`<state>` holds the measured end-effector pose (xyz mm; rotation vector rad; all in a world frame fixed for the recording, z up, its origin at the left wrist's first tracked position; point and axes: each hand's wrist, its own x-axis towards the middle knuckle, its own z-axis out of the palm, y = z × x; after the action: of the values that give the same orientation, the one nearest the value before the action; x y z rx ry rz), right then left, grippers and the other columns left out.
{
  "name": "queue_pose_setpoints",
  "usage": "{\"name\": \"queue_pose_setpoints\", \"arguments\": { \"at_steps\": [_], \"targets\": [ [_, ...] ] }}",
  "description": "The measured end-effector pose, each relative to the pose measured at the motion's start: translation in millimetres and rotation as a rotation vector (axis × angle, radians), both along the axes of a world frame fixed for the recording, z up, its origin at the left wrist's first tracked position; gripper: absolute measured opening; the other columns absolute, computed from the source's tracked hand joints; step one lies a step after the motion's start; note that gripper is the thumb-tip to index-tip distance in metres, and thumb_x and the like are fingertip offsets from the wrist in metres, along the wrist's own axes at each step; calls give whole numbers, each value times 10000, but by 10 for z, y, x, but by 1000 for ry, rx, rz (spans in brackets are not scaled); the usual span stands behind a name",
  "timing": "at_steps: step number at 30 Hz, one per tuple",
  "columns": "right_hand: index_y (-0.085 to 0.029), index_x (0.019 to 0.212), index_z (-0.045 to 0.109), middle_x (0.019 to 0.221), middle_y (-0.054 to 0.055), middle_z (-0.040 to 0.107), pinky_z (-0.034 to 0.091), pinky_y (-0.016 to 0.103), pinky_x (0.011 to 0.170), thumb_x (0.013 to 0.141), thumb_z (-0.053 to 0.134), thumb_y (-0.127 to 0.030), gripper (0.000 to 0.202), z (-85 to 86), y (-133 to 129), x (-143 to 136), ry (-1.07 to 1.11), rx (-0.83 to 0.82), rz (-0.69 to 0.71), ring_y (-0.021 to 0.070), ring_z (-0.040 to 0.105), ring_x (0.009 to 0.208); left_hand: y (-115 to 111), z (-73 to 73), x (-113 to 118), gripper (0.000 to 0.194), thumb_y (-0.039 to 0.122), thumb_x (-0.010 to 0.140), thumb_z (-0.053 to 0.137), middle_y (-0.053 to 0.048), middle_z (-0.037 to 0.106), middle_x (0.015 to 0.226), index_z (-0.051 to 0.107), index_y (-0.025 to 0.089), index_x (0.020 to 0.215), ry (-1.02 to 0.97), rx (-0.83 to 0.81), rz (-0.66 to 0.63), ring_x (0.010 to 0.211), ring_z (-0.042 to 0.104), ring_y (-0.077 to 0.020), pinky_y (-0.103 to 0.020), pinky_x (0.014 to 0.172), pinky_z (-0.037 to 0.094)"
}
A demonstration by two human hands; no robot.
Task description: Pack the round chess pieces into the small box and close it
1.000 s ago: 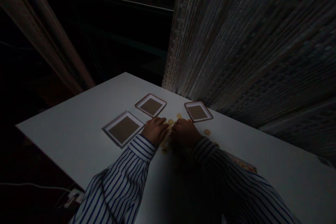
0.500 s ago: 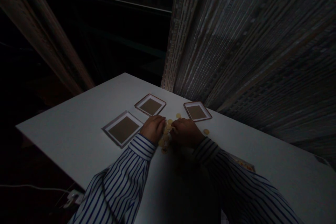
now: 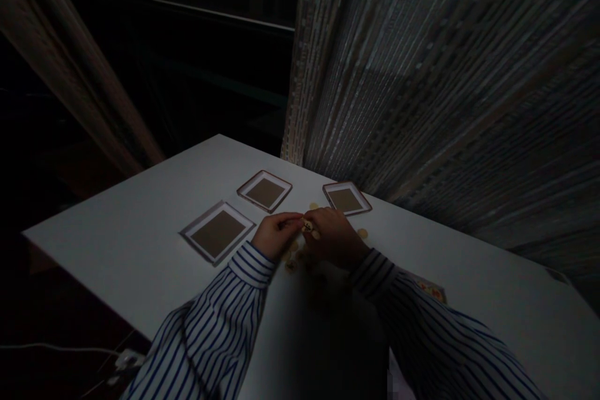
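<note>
In the head view, two hands are hovering close together over one table. The right hand is grasping one marked disc at its fingertips, over the table. The left hand is hanging at the marked disc's left, its fingertips pointing towards it; whether they are gripping it too, I cannot tell. One far disc is lying beyond the marked disc, one side disc is lying to its right, and several near discs are lying nearer than it, too shadowed for counting. Three trays are lying around it: two to its left, one of these farther back, and one beyond it, rightward.
</note>
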<state>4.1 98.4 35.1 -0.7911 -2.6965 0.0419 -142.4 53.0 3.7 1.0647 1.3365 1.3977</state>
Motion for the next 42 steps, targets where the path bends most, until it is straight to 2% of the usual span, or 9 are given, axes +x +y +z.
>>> {"name": "queue_pose_setpoints", "arguments": {
  "at_steps": [4, 7, 13, 21, 33, 42],
  "targets": [
    [-152, 943, 536, 870, 60, 610, 302, 303, 703, 821, 455, -277, 193, 29, -33, 17, -8, 0, -1, 189, 514, 828, -20, 10, 21, 354, 313, 519, 736, -66, 703, 725, 676, 114, 806, -192, -21, -10, 670, 631, -170, -296, 691, 482],
    [-160, 940, 538, 879, 61, 611, 300, 306, 711, 820, 466, -317, 211, 55, -50, 45, 3, -2, -11, 193, 519, 843, -32, 19, 26, 360, 307, 504, 755, -55, 696, 696, 678, 124, 804, -260, -34, -4, 642, 625, -160, -285, 662, 476],
    [-168, 912, 556, 893, 54, 618, 300, 305, 735, 814, 501, -337, 203, 132, -88, 112, 40, -22, -49, 182, 534, 860, -62, 106, 41, 343, 319, 498, 762, -58, 700, 704, 702, 130, 777, -219, -7, -23, 680, 624, -172, -300, 707, 474],
    [-190, 1013, 578, 961, 54, 606, 313, 311, 791, 823, 513, -312, 235, 253, -152, 202, 52, -74, -6, 177, 513, 938, -109, 156, 76, 358, 337, 485, 773, -64, 715, 794, 709, 147, 781, -271, 39, -99, 767, 634, -196, -350, 812, 467],
    [-165, 951, 593, 878, 58, 615, 366, 305, 759, 796, 557, -297, 207, 349, -234, 425, 215, -118, 14, 168, 542, 853, -229, 228, 223, 421, 337, 507, 776, -69, 709, 846, 689, 146, 872, -300, 47, -140, 785, 645, -192, -336, 791, 490],
    [-168, 940, 611, 841, 43, 641, 383, 299, 757, 789, 572, -297, 202, 408, -340, 540, 289, -125, -8, 157, 565, 819, -337, 286, 370, 392, 321, 522, 774, -70, 708, 843, 673, 136, 852, -311, 78, -109, 787, 645, -184, -325, 791, 492]
  ]
}}
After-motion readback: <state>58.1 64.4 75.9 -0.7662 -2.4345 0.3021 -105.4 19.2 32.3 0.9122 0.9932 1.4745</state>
